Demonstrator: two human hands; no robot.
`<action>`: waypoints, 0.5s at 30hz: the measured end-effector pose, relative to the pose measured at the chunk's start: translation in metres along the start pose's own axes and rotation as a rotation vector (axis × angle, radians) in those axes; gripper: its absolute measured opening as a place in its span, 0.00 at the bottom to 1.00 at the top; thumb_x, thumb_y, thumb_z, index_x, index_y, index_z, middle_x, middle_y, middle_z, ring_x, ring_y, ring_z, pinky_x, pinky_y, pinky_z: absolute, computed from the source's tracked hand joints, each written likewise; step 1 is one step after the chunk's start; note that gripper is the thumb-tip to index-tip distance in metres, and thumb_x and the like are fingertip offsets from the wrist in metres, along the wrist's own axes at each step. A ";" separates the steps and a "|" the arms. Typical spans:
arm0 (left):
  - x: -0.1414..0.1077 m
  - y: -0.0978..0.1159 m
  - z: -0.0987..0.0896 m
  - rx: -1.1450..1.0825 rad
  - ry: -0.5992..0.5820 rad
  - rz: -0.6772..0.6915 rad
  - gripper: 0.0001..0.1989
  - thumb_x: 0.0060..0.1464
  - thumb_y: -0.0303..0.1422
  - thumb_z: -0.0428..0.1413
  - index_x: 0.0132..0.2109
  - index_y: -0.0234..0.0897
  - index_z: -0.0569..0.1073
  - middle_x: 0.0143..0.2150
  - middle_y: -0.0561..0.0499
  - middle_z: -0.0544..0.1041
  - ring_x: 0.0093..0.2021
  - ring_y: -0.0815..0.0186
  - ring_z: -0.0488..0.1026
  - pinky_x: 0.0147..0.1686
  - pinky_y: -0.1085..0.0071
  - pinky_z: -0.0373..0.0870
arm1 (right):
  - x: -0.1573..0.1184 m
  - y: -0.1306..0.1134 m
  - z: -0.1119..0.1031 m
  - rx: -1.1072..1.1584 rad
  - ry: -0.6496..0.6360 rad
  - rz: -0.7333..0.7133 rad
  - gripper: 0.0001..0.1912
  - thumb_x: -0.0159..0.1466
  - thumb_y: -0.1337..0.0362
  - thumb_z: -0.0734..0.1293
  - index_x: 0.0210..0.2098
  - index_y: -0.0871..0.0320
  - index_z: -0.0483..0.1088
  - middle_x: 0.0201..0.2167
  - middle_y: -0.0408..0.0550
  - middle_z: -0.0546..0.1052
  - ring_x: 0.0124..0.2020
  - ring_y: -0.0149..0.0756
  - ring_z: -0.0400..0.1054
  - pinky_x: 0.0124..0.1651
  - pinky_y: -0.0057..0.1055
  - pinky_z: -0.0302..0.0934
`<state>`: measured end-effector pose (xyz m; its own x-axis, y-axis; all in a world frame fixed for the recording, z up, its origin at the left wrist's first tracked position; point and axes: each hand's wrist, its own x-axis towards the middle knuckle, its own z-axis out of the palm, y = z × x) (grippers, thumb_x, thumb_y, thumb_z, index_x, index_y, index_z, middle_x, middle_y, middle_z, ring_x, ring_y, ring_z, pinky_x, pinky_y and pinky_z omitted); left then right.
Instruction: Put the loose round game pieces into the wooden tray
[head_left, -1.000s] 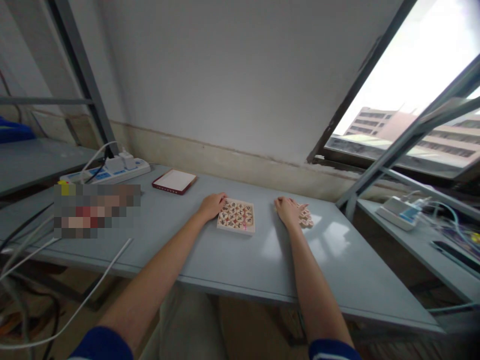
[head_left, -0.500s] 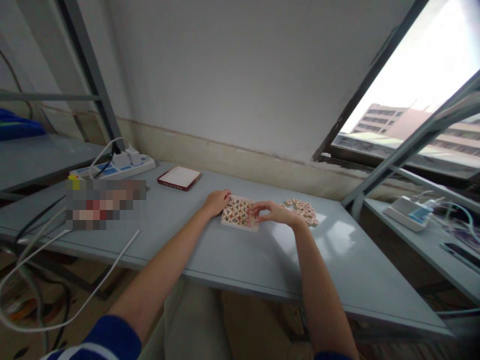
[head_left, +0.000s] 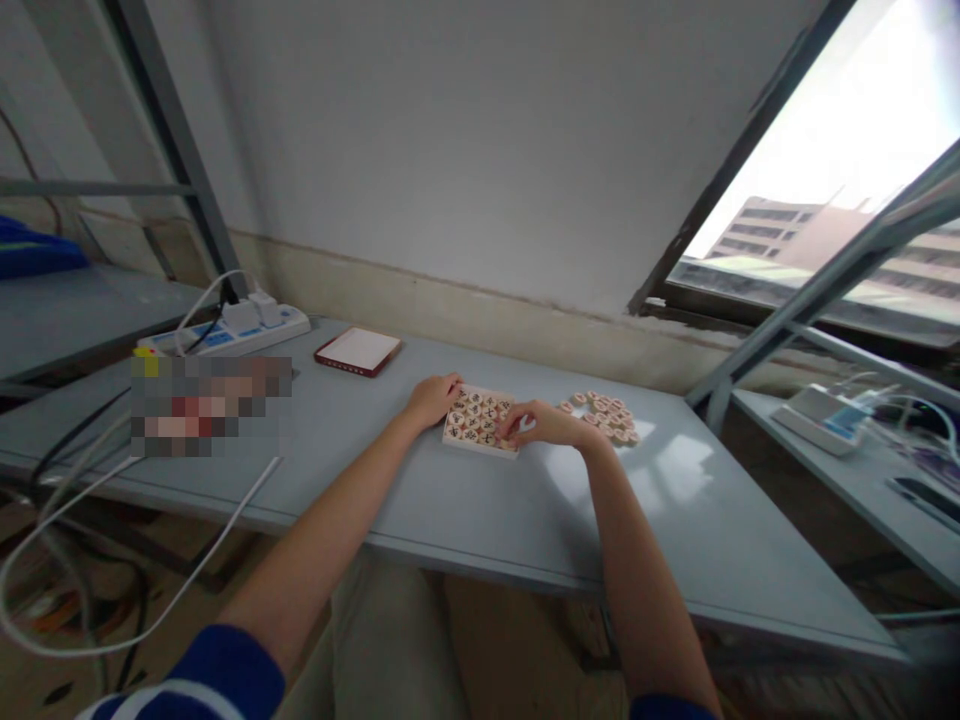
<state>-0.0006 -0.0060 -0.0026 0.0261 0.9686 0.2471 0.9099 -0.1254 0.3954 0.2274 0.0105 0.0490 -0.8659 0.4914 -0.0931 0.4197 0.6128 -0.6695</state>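
- broadly, everything lies on one long grey desk (head_left: 465, 520), with a flat red-sided case (head_left: 361, 350) off to the left, well apart from the tray.
- the pale shallow tray (head_left: 480, 451) sits flat between the two hands; it looks mostly filled, though fingers partly cover its right end.
- right hand (head_left: 544, 424): over the tray's right side, thumb and forefinger bent toward each other, tips down among the pieces — whether they pinch one, i cannot tell.
- left hand (head_left: 433, 400): at the tray's left edge, fingers curled against it, seemingly steadying it; how firmly does not show.
- round marked pieces (head_left: 472, 421): those in rows inside the tray look done, i'd judge; a loose cluster (head_left: 608, 428) lies on the desk beyond the right hand — that batch seems left to place.
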 end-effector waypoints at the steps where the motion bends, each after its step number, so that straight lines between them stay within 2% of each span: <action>1: 0.000 -0.001 0.001 -0.001 0.003 0.001 0.15 0.57 0.34 0.41 0.44 0.41 0.70 0.41 0.50 0.75 0.39 0.65 0.71 0.37 0.72 0.62 | 0.000 0.000 0.000 0.008 0.001 -0.004 0.10 0.52 0.61 0.68 0.32 0.58 0.73 0.34 0.45 0.75 0.35 0.31 0.67 0.40 0.28 0.59; 15: -0.001 0.003 -0.003 0.015 -0.016 -0.014 0.15 0.57 0.34 0.41 0.45 0.42 0.69 0.41 0.49 0.75 0.40 0.65 0.71 0.38 0.72 0.62 | 0.004 0.008 0.005 0.015 -0.015 -0.029 0.06 0.53 0.62 0.67 0.30 0.57 0.73 0.31 0.43 0.75 0.34 0.32 0.67 0.40 0.28 0.59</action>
<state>0.0011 -0.0079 0.0013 0.0202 0.9735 0.2276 0.9164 -0.1091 0.3852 0.2258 0.0147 0.0398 -0.8817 0.4643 -0.0841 0.3902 0.6173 -0.6831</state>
